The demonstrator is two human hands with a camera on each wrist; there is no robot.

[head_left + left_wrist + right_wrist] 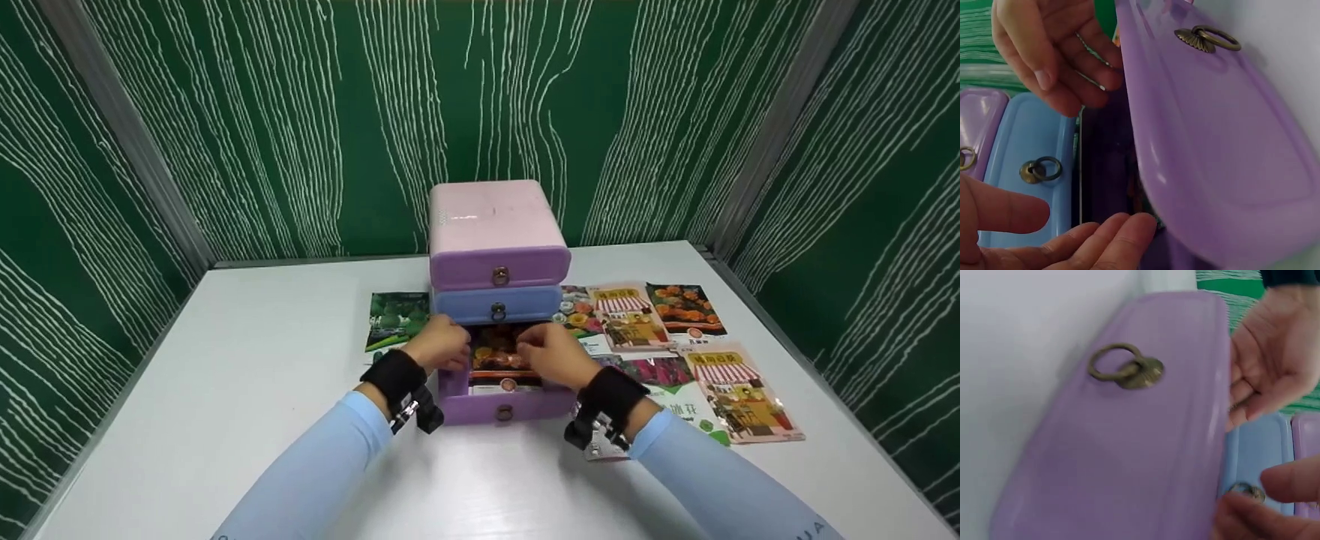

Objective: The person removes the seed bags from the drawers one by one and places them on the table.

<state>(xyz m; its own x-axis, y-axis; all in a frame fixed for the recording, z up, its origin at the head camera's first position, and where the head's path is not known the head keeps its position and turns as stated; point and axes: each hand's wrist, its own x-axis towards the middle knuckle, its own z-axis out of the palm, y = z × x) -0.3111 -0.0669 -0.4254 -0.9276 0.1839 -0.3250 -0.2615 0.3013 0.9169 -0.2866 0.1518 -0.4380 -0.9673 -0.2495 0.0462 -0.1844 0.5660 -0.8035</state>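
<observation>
A purple bottom drawer is pulled out of a small stacked cabinet. Inside it lies a flat packet printed with orange flowers. My left hand is over the drawer's left side, thumb apart from its extended fingers. Over the right side is my right hand, its fingers loosely bent with nothing visible between them. In the left wrist view, the left hand is below and the right hand above, beside the purple drawer front. In the right wrist view, the right hand partly covers a brass ring pull.
Above the drawer are a blue drawer and a purple top drawer, under a pink cabinet top. Several picture packets lie to the right, some overlapping. A green vegetable packet lies left of the cabinet on the white table.
</observation>
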